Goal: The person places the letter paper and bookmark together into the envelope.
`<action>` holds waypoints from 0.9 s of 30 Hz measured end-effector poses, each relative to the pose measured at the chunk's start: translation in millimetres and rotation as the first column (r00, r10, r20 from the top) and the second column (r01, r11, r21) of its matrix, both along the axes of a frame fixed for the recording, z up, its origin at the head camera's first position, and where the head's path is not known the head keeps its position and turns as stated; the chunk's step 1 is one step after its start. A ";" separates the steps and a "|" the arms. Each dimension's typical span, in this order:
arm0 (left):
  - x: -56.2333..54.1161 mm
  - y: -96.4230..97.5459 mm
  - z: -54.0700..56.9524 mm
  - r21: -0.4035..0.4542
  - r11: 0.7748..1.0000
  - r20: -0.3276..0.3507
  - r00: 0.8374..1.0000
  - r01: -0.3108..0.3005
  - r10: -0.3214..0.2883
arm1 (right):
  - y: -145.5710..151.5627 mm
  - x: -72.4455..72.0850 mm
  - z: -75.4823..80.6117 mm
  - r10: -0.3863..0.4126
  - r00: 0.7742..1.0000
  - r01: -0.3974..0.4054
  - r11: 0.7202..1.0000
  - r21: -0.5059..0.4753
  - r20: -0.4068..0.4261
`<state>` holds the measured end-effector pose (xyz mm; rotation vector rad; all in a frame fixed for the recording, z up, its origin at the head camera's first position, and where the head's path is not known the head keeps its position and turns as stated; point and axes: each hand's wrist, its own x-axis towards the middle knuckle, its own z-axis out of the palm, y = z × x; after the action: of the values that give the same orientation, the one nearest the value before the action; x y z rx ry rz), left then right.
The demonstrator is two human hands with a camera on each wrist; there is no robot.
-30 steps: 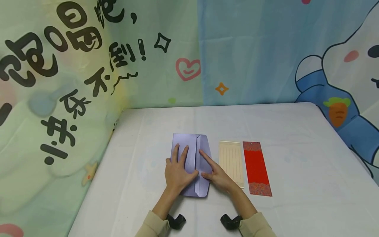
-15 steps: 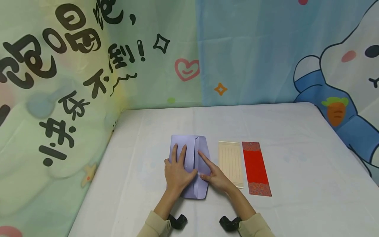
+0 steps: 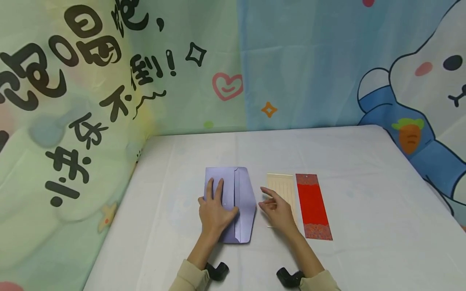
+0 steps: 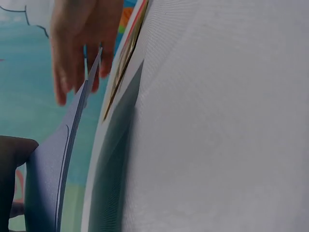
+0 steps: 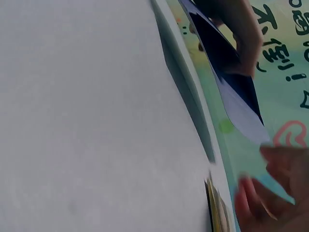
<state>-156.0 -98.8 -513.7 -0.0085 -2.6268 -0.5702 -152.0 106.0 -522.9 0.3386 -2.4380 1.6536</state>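
A purple folded paper piece, like an envelope point(image 3: 244, 202), lies left of the table's middle with a long seam down it. My left hand point(image 3: 214, 216) rests on its left half, fingers spread and thumb reaching toward the seam. My right hand point(image 3: 280, 212) hovers just right of the paper's edge, fingers loosely bent and holding nothing. Below that hand lies a cream slatted panel point(image 3: 282, 182), partly covered. In the right wrist view, the purple paper's flap point(image 5: 241, 113) stands up at an angle; my right fingertips point(image 5: 270, 154) are near its end.
A red strip with patterned ends point(image 3: 313, 204) lies right of the cream panel. White cloth covers the table point(image 3: 375, 194). A printed curtain point(image 3: 309, 72) hangs behind and at the left. Black devices point(image 3: 217, 271) are strapped at both wrists.
My right hand has left the purple paper and moved right, over the cream panel's edge. The paper's right flap now spreads a little wider. My left hand stays on the paper.
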 end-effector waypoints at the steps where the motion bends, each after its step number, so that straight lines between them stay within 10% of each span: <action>1: 0.0 -0.3 0.5 0.004 1.000 0.005 1.000 -0.005 0.005 | 4.8 -0.4 -1.4 -0.081 0.995 0.086 0.994 0.074 -0.063; 4: -0.3 -1.4 1.1 0.015 1.000 0.011 1.000 -0.014 0.014 | 18.2 -1.6 -7.2 -0.218 0.956 0.262 0.936 0.236 -0.198; 9: -0.4 -2.0 -0.4 0.014 1.000 -0.014 1.000 -0.020 0.020 | 31.1 -1.6 -18.7 -0.245 0.940 0.321 0.870 0.375 -0.238; 27: 1.0 -0.3 -4.4 -0.062 0.998 -0.093 0.995 -0.026 0.020 | 31.2 2.3 -23.8 -0.141 0.984 0.176 0.789 0.589 -0.106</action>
<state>-155.0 -99.1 -518.1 -0.0242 -2.5506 -0.4673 -149.7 137.2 -546.7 0.2406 -2.7974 0.7534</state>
